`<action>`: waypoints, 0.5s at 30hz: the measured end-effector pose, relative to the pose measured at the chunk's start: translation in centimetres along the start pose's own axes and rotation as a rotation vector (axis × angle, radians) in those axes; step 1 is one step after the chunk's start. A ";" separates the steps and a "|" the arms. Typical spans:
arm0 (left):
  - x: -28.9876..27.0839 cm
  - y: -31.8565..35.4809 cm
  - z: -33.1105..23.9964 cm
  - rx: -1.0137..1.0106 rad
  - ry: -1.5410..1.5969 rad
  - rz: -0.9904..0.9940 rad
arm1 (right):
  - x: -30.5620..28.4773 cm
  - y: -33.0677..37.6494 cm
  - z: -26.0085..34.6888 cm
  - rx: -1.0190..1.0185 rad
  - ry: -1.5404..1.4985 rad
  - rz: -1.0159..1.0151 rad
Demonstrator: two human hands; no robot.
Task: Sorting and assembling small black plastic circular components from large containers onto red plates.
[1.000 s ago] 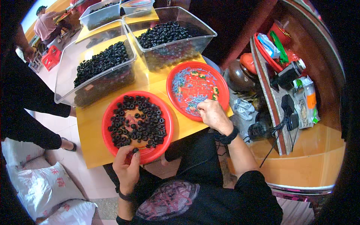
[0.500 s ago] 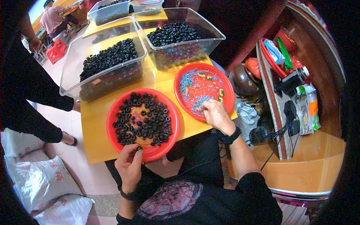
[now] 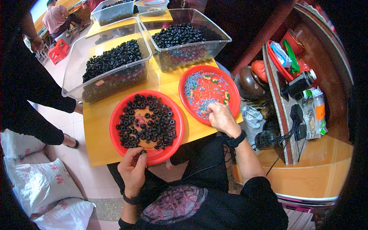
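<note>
A red round tray (image 3: 115, 122) on the yellow table (image 3: 100, 145) holds several small black rings (image 3: 147, 122). My left hand (image 3: 132, 168) sits at the tray's near rim and pinches one black ring (image 3: 143, 152) between thumb and fingers. To the right lies a second red tray (image 3: 230, 92) strewn with tiny pale beads (image 3: 197, 92). My right hand (image 3: 221, 117) rests on that tray's near edge, fingers curled down onto the beads; what the fingertips hold is hidden.
Two clear plastic bins (image 3: 76, 76) (image 3: 220, 36) full of black rings stand behind the trays. A wooden shelf (image 3: 326, 153) with bottles, cables and bags is at right. White sacks (image 3: 42, 180) lie on the floor at left. Another person sits far back left (image 3: 55, 17).
The view has shifted a little. My left hand has stayed at the tray's near rim with a ring; my right hand stays on the bead tray's edge.
</note>
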State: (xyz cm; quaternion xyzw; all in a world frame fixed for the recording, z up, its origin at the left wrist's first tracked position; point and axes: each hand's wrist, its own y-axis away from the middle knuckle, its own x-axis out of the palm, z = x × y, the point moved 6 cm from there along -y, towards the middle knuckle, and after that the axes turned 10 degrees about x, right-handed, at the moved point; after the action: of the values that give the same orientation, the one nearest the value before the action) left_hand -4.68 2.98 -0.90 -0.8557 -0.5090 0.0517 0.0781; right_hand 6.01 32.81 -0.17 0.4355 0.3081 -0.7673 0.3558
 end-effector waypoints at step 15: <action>2.5 0.7 1.2 -0.208 0.798 0.120 | -2.2 2.5 5.7 0.116 -0.596 0.116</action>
State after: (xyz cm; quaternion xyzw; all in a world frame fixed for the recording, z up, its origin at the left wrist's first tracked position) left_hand -3.15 4.93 -2.24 -0.8399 -0.3905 -0.3314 0.1793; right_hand 6.31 27.59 3.79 0.2280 0.1205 -0.8559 0.4483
